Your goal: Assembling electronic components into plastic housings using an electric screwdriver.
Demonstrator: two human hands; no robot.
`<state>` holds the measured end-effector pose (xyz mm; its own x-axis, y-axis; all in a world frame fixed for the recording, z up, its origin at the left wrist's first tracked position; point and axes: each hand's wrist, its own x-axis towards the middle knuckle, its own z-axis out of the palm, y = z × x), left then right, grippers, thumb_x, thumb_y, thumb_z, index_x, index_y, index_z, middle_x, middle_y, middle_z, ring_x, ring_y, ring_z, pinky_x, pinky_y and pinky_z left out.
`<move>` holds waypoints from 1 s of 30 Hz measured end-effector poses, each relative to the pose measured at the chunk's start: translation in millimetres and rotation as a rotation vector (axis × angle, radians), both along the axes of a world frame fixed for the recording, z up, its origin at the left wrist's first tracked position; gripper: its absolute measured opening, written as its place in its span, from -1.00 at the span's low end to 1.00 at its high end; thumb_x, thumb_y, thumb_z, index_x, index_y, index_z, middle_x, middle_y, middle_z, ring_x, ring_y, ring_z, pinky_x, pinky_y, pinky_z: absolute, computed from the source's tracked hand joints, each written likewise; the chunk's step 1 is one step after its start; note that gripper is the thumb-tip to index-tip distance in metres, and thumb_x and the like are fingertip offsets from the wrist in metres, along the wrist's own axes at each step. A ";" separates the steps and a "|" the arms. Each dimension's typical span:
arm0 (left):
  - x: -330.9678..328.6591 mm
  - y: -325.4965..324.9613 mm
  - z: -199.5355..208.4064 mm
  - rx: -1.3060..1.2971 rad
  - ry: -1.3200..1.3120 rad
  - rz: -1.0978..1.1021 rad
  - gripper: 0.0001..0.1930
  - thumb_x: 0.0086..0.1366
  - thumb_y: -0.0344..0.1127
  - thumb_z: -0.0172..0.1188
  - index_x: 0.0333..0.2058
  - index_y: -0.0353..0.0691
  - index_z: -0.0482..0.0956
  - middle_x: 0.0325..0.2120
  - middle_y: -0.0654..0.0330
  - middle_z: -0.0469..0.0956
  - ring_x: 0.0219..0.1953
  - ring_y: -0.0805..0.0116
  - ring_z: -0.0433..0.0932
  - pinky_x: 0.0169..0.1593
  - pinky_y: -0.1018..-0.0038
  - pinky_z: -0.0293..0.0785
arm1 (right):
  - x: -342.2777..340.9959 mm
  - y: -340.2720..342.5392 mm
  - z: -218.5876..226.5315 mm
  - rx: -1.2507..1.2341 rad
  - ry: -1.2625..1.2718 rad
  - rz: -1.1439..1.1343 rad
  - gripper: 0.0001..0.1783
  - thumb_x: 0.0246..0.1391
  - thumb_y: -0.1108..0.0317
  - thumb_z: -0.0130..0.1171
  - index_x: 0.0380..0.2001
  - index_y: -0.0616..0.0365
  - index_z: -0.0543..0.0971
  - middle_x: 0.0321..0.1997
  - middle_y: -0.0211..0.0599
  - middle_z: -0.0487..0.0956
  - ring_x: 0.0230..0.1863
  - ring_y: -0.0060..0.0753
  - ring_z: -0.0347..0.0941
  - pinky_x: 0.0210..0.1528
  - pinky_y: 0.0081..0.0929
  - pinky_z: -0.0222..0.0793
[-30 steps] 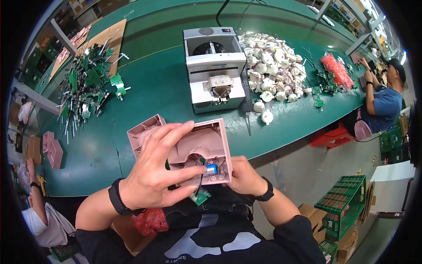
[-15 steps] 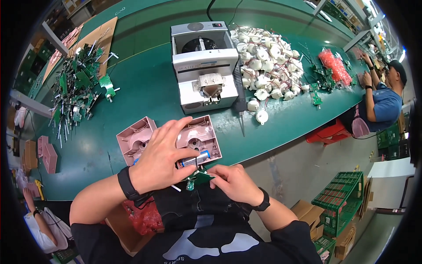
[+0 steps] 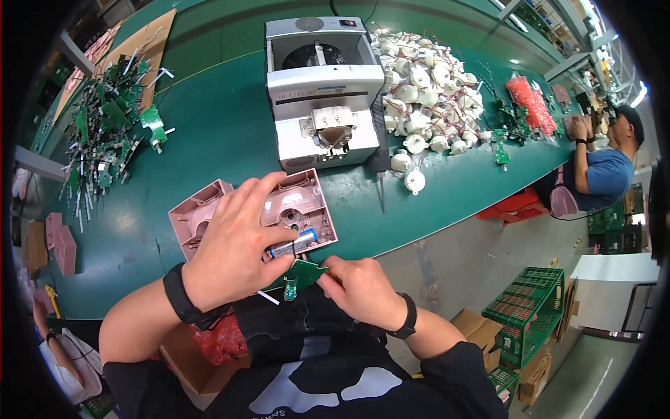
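My left hand [image 3: 234, 244] reaches over an open pink plastic casing [image 3: 322, 209], its longer fingers stretched across the middle. Between its thumb and index finger lies a silver cylindrical battery [image 3: 296, 242] with blue ends, at the casing's near side. My right hand [image 3: 363, 290] pinches the right edge of a green circuit board [image 3: 306, 272] just in front of the casing. A small clear-and-green part [image 3: 289, 289] hangs from the board's lower left. Beside it a thin white stick-like piece [image 3: 268, 298] pokes out below my left hand. Part of the casing is hidden under that hand.
A grey-white machine [image 3: 324, 98] stands behind the casing, with a screwdriver [image 3: 381, 185] at its right. White motor-like parts [image 3: 429, 91] are heaped farther right. Circuit boards [image 3: 105, 133] pile up at the left. A co-worker [image 3: 604, 167] sits at the right; green crates [image 3: 523, 307] stand on the floor.
The circuit board has tilted so more of its green face shows. My hands, the casing and the bench all appear shifted left in the view. Both hands keep their grips.
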<state>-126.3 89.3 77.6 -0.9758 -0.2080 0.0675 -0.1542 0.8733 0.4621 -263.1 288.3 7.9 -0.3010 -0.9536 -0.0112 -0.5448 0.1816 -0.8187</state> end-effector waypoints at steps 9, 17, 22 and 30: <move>1.2 4.0 -6.7 -0.064 -0.005 0.026 -0.70 0.04 -0.25 0.45 -0.21 -0.14 0.81 0.40 -0.16 0.22 0.42 -0.22 0.23 0.40 -0.07 0.21 | -59.5 19.4 26.0 -0.113 0.284 0.107 -0.83 0.18 0.32 0.38 -0.21 0.13 0.66 -0.58 -0.25 0.60 -0.59 -0.14 0.56 -0.47 -0.26 0.49; 2.6 10.9 -7.6 -0.195 0.008 0.020 -0.60 0.07 -0.19 0.47 -0.10 -0.17 0.75 0.38 -0.24 0.24 0.43 -0.27 0.21 0.46 -0.16 0.10 | -129.8 -12.2 17.2 -0.145 0.970 -0.223 -0.58 0.16 0.31 0.36 0.09 0.05 0.57 -0.04 -0.17 0.64 -0.27 -0.08 0.64 -0.27 -0.24 0.55; 12.9 14.1 -0.2 -0.173 0.011 0.045 -0.49 0.06 -0.18 0.50 0.02 -0.17 0.68 0.36 -0.27 0.25 0.44 -0.27 0.20 0.48 -0.17 0.06 | -124.7 -12.4 19.5 0.166 0.875 -0.211 -0.60 0.21 0.31 0.30 0.10 0.06 0.54 -0.05 -0.13 0.64 -0.27 0.01 0.63 -0.25 -0.19 0.55; 28.4 23.9 45.5 -0.140 0.169 0.085 -0.47 -0.01 -0.29 0.56 0.00 -0.17 0.67 0.31 -0.20 0.35 0.38 -0.29 0.30 0.40 -0.08 0.25 | -174.7 -4.2 60.5 -0.010 0.466 -0.273 -0.57 0.23 0.30 0.28 0.15 0.06 0.51 -0.16 -0.12 0.64 -0.25 0.05 0.63 -0.26 -0.15 0.55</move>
<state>-97.9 113.1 123.1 -0.9273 -0.2663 0.2630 -0.1608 0.9180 0.3625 -437.8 284.1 68.5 -0.5089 -0.8393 0.1910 -0.7846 0.3611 -0.5039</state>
